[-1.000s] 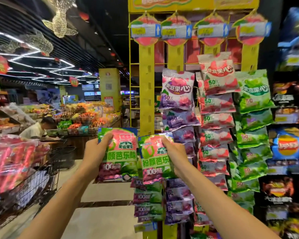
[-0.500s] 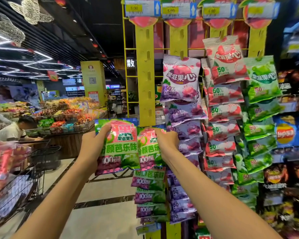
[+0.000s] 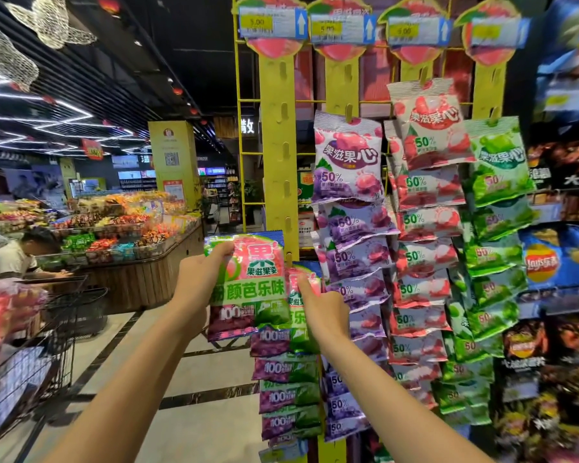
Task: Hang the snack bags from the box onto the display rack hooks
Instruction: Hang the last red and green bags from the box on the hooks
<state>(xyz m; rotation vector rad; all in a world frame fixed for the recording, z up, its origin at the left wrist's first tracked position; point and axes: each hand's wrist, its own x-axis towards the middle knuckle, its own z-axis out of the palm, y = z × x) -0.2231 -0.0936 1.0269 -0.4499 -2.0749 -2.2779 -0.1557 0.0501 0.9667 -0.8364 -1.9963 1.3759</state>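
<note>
- Head view: the left hand (image 3: 201, 282) pinches the top left corner of a green-and-pink snack bag (image 3: 248, 285) between thumb and fingers, holding it just left of the leftmost yellow strip (image 3: 278, 155) of the display rack.
- The right hand (image 3: 325, 305) is curled, with its forefinger pressed against the top of a second bag (image 3: 303, 295) at a hook (image 3: 288, 259) low on that strip. Whether this bag is already seated on the hook cannot be told.
- Risk: if the hang hole is only part-way on, releasing the right hand is likely to let the second bag slide off and fall to the floor (image 3: 188, 426).
- Risk: the held bag hangs from a single corner and overlaps the second bag. It could swing and knock that bag loose.
- Risk: bags of the same kind (image 3: 286, 399) hang stacked directly below. Downward pressure could dislodge them.
- Obstruction: the purple bags (image 3: 348, 162) on the next strip lie just beside the right hand and crowd its working space.
- Free hooks show higher on the leftmost strip, unobstructed.
- Surroundings: a wire shopping cart (image 3: 30, 355) stands at the left, well apart. A seated person (image 3: 17, 255) is beyond it at a produce counter (image 3: 137, 275). The box is not in view.
</note>
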